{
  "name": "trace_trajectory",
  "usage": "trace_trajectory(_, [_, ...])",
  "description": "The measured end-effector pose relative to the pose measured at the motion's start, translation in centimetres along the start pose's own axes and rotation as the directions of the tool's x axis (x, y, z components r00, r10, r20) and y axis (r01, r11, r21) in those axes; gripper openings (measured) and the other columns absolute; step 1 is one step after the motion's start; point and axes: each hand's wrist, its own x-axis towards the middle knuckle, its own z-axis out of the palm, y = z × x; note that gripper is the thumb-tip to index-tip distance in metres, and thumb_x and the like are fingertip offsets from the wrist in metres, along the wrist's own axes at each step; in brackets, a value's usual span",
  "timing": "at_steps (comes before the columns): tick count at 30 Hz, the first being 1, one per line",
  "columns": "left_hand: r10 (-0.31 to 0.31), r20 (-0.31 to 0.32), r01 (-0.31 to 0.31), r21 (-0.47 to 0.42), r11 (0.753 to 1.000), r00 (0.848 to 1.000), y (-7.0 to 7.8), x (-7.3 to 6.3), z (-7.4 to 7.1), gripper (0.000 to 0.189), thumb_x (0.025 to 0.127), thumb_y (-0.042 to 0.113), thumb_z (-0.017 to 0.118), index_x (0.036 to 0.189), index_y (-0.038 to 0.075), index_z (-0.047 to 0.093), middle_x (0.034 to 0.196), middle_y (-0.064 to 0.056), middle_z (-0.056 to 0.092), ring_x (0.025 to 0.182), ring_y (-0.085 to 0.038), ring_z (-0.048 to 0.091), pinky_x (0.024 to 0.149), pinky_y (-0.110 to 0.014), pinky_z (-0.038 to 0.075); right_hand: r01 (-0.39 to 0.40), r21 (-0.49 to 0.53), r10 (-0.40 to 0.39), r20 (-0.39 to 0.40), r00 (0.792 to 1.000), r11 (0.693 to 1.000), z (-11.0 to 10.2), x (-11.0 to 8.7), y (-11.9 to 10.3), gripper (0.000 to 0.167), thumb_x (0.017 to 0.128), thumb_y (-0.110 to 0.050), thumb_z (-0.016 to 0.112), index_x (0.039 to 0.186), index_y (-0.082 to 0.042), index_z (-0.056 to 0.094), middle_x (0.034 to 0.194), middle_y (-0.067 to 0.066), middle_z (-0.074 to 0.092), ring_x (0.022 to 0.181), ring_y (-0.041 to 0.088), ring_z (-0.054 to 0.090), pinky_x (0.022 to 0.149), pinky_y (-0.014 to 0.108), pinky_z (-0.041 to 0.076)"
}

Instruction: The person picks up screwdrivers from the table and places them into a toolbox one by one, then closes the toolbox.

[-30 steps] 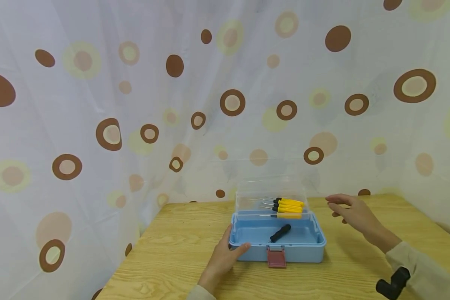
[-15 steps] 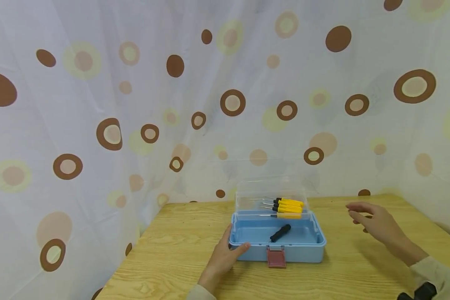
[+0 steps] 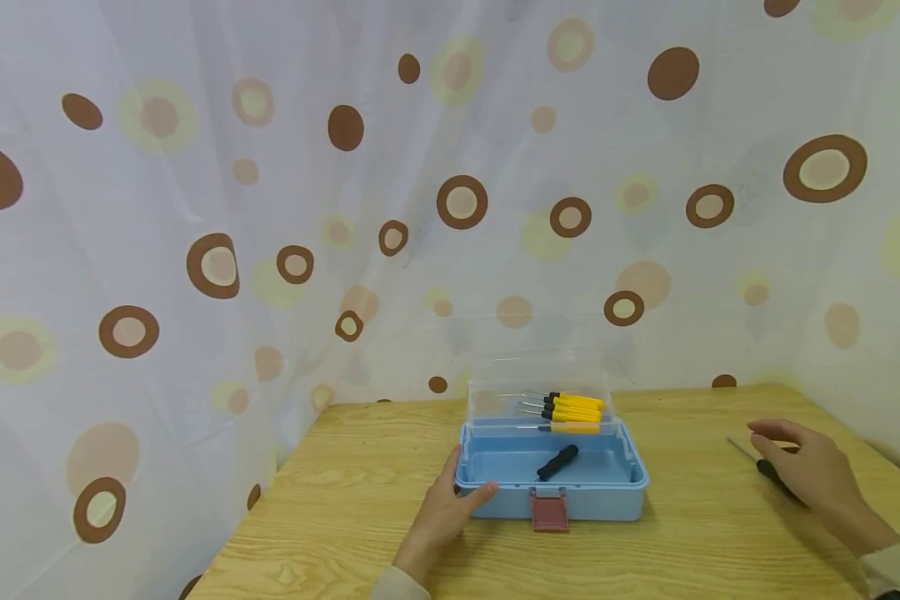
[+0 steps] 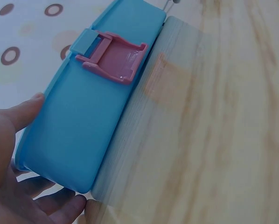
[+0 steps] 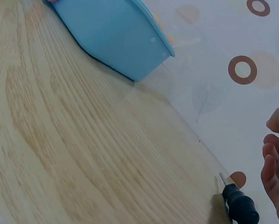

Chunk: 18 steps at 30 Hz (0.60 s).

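Note:
A light-blue toolbox [image 3: 607, 503] stands on the table, its clear lid [image 3: 506, 375] raised at the back and its pink latch [image 3: 550, 514] hanging at the front. My left hand [image 3: 438, 512] grips the left front corner, thumb on the front wall and fingers round the side. Inside the box lies a black-handled screwdriver [image 3: 558, 462]. Several yellow-handled screwdrivers [image 3: 576, 406] show in the lid area. At the right, my right hand [image 3: 817, 475] hovers with loosely bent fingers, close over another black screwdriver [image 5: 241, 205]. Its handle is partly hidden behind the hand in the head view.
The wooden table [image 3: 330, 517] reaches back to a white curtain [image 3: 390, 167] with brown and yellow circles, which also hangs along the left and right sides. Bare wood shows between the toolbox and my right hand.
My right hand has moved right, away from the toolbox and nearer the table's right side. The screwdriver there has come into view beside it. The left hand stays on the box.

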Motion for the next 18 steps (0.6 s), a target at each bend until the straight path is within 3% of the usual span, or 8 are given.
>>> trace_trajectory(2, [0.000, 0.000, 0.000, 0.000, 1.000, 1.000, 0.0, 0.0, 0.0, 0.100, 0.086, 0.052, 0.073, 0.159, 0.012, 0.017, 0.157, -0.020, 0.029, 0.140, -0.044, 0.031, 0.109, -0.063, 0.028, -0.016, -0.023, 0.015, -0.020, 1.000, 1.000, -0.1, -0.1, 0.5, 0.048, 0.101, -0.040, 0.055, 0.127, -0.001, 0.063, 0.123, 0.025, 0.062, 0.079, -0.006, 0.056, 0.068, 0.052, 0.048])
trace_trajectory(4, [-0.002, -0.004, 0.002, 0.004, 1.000, 1.000, 0.0, 0.0, 0.1, 0.100, 0.086, 0.052, 0.072, 0.159, 0.012, 0.018, 0.157, -0.021, 0.029, 0.140, -0.044, 0.031, 0.109, -0.063, 0.028, -0.025, -0.039, 0.024, -0.030, 0.999, 0.999, -0.2, -0.2, 0.9, 0.047, 0.102, -0.039, 0.054, 0.127, 0.001, 0.062, 0.125, 0.030, 0.060, 0.084, 0.015, 0.065, 0.069, 0.053, 0.046])
trace_trajectory(7, [-0.001, -0.007, 0.001, 0.010, 1.000, 1.000, -0.1, 0.0, 0.1, 0.100, 0.086, 0.052, 0.072, 0.159, 0.012, 0.018, 0.157, -0.021, 0.029, 0.140, -0.045, 0.031, 0.109, -0.063, 0.028, -0.029, -0.070, 0.026, -0.045, 0.999, 0.997, -0.3, -0.2, 1.3, 0.046, 0.102, -0.036, 0.053, 0.123, 0.003, 0.063, 0.121, 0.031, 0.061, 0.091, 0.042, 0.063, 0.067, 0.053, 0.045])
trace_trajectory(12, [-0.003, -0.006, 0.003, 0.007, 1.000, 1.000, -0.1, 0.1, 0.1, 0.100, 0.085, 0.052, 0.073, 0.159, 0.012, 0.018, 0.157, -0.021, 0.030, 0.140, -0.044, 0.032, 0.108, -0.063, 0.029, -0.007, -0.153, 0.002, -0.031, 1.000, 0.988, -0.4, -0.2, 2.2, 0.039, 0.100, -0.030, 0.057, 0.115, 0.005, 0.066, 0.110, 0.029, 0.066, 0.085, 0.043, 0.064, 0.063, 0.050, 0.045])
trace_trajectory(18, [0.005, 0.002, -0.005, 0.001, 1.000, 1.000, -0.1, 0.1, -0.1, 0.099, 0.086, 0.052, 0.072, 0.159, 0.012, 0.018, 0.156, -0.021, 0.031, 0.139, -0.043, 0.033, 0.108, -0.062, 0.030, -0.084, -0.229, 0.116, 0.131, 0.985, 0.970, -0.6, -0.2, 3.2, 0.054, 0.094, -0.040, 0.062, 0.119, 0.008, 0.061, 0.110, 0.033, 0.063, 0.093, 0.055, 0.056, 0.064, 0.056, 0.044])
